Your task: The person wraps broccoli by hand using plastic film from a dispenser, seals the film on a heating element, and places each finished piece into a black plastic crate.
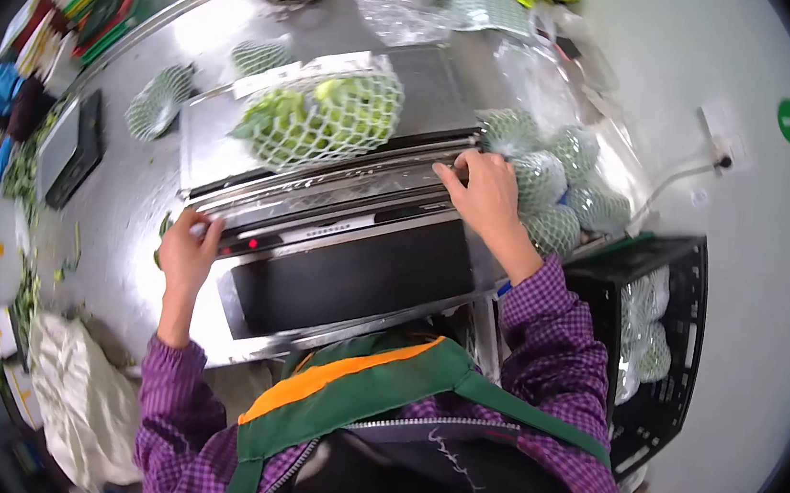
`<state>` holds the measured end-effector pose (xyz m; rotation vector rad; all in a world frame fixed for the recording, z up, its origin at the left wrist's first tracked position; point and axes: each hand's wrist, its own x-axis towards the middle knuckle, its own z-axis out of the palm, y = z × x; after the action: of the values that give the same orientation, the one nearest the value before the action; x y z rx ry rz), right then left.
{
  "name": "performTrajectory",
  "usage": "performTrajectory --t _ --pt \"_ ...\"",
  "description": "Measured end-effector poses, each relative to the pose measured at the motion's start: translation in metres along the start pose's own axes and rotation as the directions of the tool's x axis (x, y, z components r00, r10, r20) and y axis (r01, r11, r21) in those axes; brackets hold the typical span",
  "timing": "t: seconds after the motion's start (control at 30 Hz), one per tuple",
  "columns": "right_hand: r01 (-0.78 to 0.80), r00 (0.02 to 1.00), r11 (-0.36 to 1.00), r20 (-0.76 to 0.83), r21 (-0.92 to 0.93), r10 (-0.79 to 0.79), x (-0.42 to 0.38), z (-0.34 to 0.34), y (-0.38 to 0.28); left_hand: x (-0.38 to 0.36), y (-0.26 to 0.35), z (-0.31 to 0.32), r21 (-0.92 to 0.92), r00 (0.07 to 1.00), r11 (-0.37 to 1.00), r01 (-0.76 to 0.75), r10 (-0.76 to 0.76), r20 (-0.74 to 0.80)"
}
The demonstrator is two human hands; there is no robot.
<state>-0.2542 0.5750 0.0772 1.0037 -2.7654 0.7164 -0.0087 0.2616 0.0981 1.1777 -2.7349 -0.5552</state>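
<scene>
A film-wrapping machine with a black plate (353, 276) and metal rollers lies in front of me. My left hand (186, 255) is closed at the left end of the rollers, thumb near the curled fingers. At their right end my right hand (487, 198) is also closed, thumb towards the machine. Clear plastic film (338, 194) seems to stretch between the two hands; the exact grip is hard to see. Just behind the rollers, green vegetables (317, 115) lie in a white foam net. A bit of green leaf (163, 232) shows beside my left hand.
Several net-wrapped packs (556, 182) are piled to the right. A black crate (657, 361) holds more packs. Foam nets (160, 102) lie at the back left, near a scale-like device (71, 150). A white sack (76, 396) sits low on the left.
</scene>
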Motion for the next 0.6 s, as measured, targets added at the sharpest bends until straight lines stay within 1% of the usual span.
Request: performTrajectory --t 0.03,0.07,0.1,0.13,0.17,0.2,0.27,0.33,0.37,0.4,0.43,0.47,0.5,0.53,0.57,0.6 --pt "0.013 1.0 1.0 -0.026 -0.028 -0.014 0.001 0.008 -0.003 0.003 -0.007 0.015 0.048 0.965 0.98 -0.194 0.199 -0.172" --pt "0.051 0.999 0.999 -0.017 -0.013 -0.052 0.006 0.017 -0.008 0.002 0.018 0.009 -0.155 0.998 0.986 -0.062 0.058 -0.031" --pt "-0.058 0.998 0.974 0.033 0.22 0.052 0.013 0.027 -0.015 0.013 0.011 0.028 -0.167 0.981 0.967 -0.194 0.186 -0.061" --pt "-0.179 0.983 0.885 0.114 0.429 0.144 0.017 0.038 -0.02 0.02 0.017 0.039 -0.35 0.992 0.932 -0.093 0.115 0.044" --pt "-0.168 0.986 0.808 0.093 0.564 0.14 0.017 0.054 -0.013 0.028 0.009 0.052 -0.506 0.989 0.86 -0.063 0.121 0.083" --pt "-0.206 0.978 0.741 0.149 0.639 0.143 0.017 0.046 -0.011 0.021 0.019 0.041 -0.694 0.987 0.714 0.092 0.027 0.159" --pt "-0.375 0.927 0.516 0.308 0.77 0.214 0.005 0.016 -0.011 0.002 0.017 0.011 -0.705 0.948 0.656 0.271 -0.058 0.312" --pt "-0.508 0.861 0.344 0.468 0.79 0.197 -0.017 -0.014 -0.016 -0.031 -0.005 0.006 -0.769 0.932 0.566 0.297 0.005 0.363" --pt "-0.578 0.816 0.172 0.568 0.798 0.106 -0.028 -0.025 -0.014 -0.051 -0.006 0.002 -0.763 0.882 0.5 0.411 -0.006 0.471" --pt "-0.645 0.764 0.003 0.645 0.764 -0.004 -0.037 -0.036 -0.012 -0.069 -0.005 -0.004 -0.74 0.82 0.428 0.519 -0.006 0.572" --pt "-0.635 0.772 -0.081 0.632 0.768 -0.068 -0.041 -0.052 -0.017 -0.086 -0.01 -0.008 -0.726 0.734 0.285 0.625 0.101 0.672" --pt "-0.623 0.782 -0.165 0.61 0.764 -0.13 -0.042 -0.069 -0.023 -0.093 -0.014 -0.013 -0.675 0.639 0.149 0.722 0.229 0.734" --pt "-0.555 0.832 -0.224 0.532 0.801 -0.159 -0.038 -0.083 -0.025 -0.088 -0.012 -0.024 -0.683 0.647 0.147 0.716 0.228 0.728" --pt "-0.431 0.898 -0.167 0.403 0.887 -0.179 -0.026 -0.099 -0.034 -0.082 -0.008 -0.037 -0.818 0.677 0.074 0.57 0.522 0.519" --pt "-0.291 0.94 -0.216 0.237 0.932 -0.244 -0.01 -0.111 -0.042 -0.076 -0.004 -0.051 -0.902 0.617 -0.055 0.428 0.747 0.247" --pt "-0.147 0.952 -0.276 0.061 0.95 -0.299 0.013 -0.12 -0.048 -0.056 0.004 -0.068 -0.887 0.647 -0.222 0.406 0.755 0.107"
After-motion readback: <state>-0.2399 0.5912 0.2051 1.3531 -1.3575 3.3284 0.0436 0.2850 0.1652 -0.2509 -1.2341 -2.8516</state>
